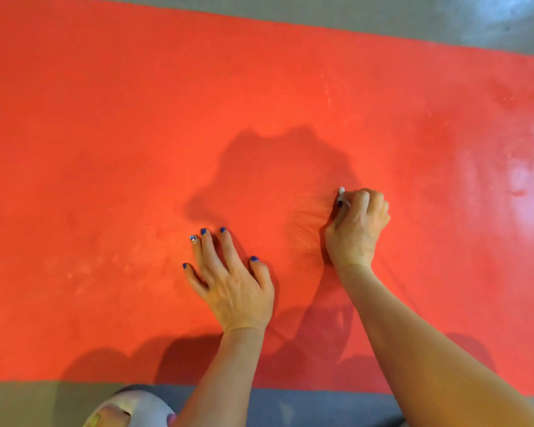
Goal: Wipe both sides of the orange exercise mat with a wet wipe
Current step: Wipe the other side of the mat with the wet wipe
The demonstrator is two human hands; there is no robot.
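The orange exercise mat lies flat and fills most of the view. My left hand rests on it near the middle, fingers spread and straight. To its right, my right hand is curled into a fist and grips a small white wet wipe. Only a bit of the wipe shows beyond the thumb, pressed to the mat. The mat puckers into small wrinkles just left of that hand. Pale smears and streaks mark the mat's surface.
Grey floor runs along the mat's far edge and along the near edge at the bottom left. A knee in grey clothing and a blue-grey strip sit at the bottom edge. Glare whitens the mat at the right.
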